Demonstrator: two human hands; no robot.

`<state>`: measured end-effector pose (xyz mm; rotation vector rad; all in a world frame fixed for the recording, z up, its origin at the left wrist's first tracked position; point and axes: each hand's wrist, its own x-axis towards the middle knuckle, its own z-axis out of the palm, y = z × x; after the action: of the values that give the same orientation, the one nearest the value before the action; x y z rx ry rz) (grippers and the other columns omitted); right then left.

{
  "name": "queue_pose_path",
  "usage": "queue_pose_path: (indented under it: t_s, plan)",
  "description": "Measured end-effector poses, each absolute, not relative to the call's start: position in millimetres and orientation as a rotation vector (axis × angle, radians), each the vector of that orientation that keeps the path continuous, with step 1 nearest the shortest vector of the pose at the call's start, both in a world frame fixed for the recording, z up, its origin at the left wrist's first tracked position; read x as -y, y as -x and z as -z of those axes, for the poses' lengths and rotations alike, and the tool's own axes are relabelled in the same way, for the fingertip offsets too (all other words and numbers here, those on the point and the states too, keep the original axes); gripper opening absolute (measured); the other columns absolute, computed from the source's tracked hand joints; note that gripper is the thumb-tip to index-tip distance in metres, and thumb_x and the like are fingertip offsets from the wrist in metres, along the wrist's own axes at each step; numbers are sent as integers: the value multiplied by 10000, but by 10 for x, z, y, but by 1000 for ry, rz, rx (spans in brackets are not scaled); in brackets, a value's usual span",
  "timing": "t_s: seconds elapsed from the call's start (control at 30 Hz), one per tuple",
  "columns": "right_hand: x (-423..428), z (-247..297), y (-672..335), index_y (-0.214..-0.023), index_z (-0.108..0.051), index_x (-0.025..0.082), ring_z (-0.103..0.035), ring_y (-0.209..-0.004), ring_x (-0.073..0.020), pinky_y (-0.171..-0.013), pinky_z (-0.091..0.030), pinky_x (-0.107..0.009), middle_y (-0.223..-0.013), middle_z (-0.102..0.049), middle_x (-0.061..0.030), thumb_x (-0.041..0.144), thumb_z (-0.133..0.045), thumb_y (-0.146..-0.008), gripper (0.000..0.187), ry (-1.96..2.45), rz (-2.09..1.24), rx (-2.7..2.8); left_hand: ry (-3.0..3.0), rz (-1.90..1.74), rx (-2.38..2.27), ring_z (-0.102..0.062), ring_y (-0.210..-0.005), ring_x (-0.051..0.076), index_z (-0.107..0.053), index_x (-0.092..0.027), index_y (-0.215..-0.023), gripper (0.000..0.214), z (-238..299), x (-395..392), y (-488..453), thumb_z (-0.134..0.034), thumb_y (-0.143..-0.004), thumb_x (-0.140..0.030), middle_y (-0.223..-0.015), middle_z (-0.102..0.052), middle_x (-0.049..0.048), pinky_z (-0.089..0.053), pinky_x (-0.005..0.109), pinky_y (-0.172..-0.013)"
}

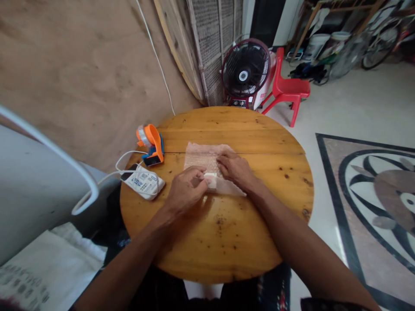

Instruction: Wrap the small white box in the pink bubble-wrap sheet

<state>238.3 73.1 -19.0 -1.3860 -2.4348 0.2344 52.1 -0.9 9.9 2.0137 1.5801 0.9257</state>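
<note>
Small white box (211, 181) is held by left hand (186, 186) on near part of bubble-wrap sheet (198, 156); sheet's right side is touched by curled right hand (236, 167), whether pinched cannot be told; orange tape dispenser (158, 148) is seen left of sheet

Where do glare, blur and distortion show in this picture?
Head view: pale glare on the table, just beside the left hand; head view: the lettering on the bag looks soft; head view: the floor pattern seems stretched toward the edge.

White device (142, 185) and bag (48, 258) bear unreadable lettering.
</note>
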Motion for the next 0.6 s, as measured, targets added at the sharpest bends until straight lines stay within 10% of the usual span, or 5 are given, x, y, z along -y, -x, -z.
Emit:
queue_pose_path:
  t_s: [0.6]
  plan:
    - [-713, -84, -2564, -770, -639, 161, -520, -661, -141, -609, -369, -258, -733, -610, -17, 563, -400, -927, 493, 1120, -1106, 2177, -1828, -1010, -1503, -648, -943, 183, -618, -183, -728, 88, 12, -51, -507, -602, -799, -232, -1007, -698, 45, -500, 331, -858]
